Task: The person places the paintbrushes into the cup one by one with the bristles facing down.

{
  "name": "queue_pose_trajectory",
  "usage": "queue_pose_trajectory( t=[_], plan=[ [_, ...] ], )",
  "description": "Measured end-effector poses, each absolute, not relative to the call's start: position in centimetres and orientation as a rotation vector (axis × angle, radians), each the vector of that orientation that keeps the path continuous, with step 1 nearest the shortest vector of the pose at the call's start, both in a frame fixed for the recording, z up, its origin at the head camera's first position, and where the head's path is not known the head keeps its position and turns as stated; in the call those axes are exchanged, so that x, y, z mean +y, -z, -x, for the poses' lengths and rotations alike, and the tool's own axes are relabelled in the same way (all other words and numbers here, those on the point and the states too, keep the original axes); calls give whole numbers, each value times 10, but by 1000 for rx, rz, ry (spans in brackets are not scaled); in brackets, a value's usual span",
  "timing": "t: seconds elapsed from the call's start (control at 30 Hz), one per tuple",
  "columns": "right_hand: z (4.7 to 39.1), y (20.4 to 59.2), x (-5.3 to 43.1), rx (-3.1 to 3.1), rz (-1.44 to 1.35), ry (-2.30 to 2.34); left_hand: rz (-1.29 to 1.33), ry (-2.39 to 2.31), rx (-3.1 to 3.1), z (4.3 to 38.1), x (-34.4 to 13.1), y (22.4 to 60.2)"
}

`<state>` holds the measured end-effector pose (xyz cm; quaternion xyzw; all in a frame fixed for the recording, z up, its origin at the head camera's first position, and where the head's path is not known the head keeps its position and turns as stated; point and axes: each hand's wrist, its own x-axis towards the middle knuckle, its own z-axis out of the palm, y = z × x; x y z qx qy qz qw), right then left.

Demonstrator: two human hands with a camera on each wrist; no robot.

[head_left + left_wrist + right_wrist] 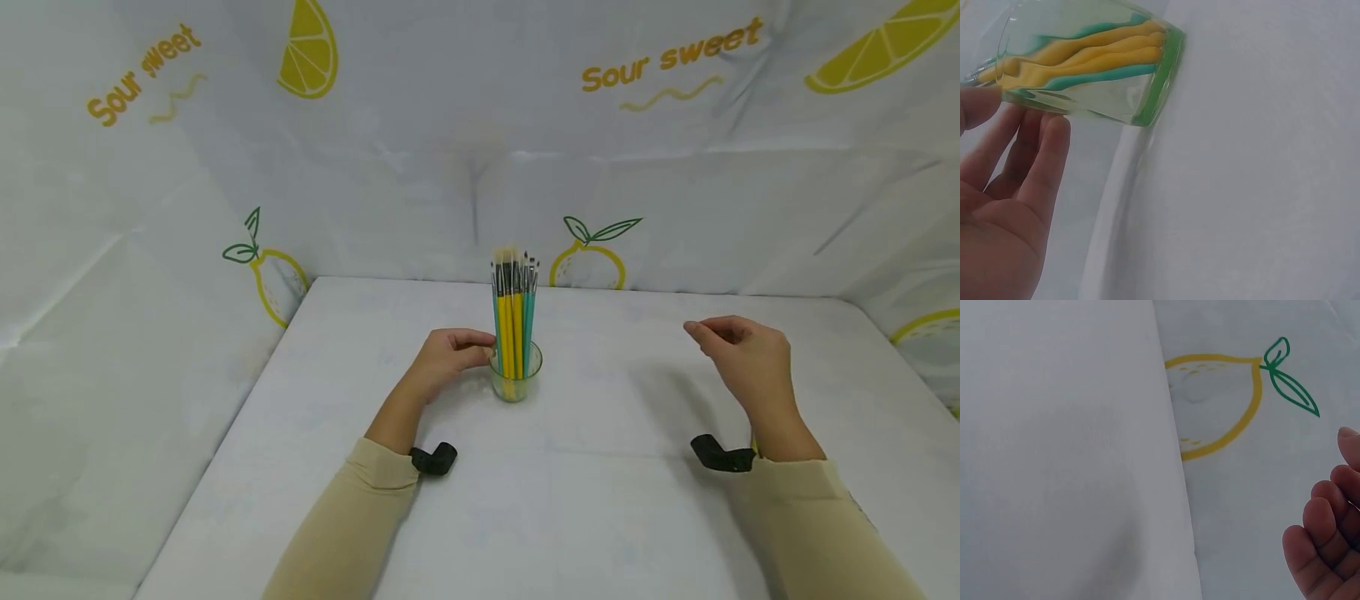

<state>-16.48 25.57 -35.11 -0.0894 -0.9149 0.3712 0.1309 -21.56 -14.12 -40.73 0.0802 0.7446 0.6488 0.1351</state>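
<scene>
A clear, green-tinted glass [512,390] stands upright on the white table in the head view. It holds several paintbrushes [513,321] with yellow and teal handles, bristles up. My left hand [444,358] is at the glass's left side, with thumb and fingertips at the rim. In the left wrist view, the glass [1116,100] appears sideways beyond the fingers [1047,156], and none of them wraps around it. Over the right part of the table, my right hand [750,358] hovers with loosely bent fingers. Nothing shows between those fingers [1319,515] in the right wrist view.
A white cloth printed with lemons [587,267] and lettering hangs behind the white table [555,508]. The table's back edge runs just behind the glass. A black wrist mount [435,459] is on the left wrist, another [722,454] on the right.
</scene>
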Motion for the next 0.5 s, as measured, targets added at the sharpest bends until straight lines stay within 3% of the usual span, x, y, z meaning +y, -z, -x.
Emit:
queue_pose_trajectory(
  t=[0.5],
  plan=[
    [153, 357, 311, -2745, 489, -1027, -190, -1905, 2118, 216, -141, 404]
  ],
)
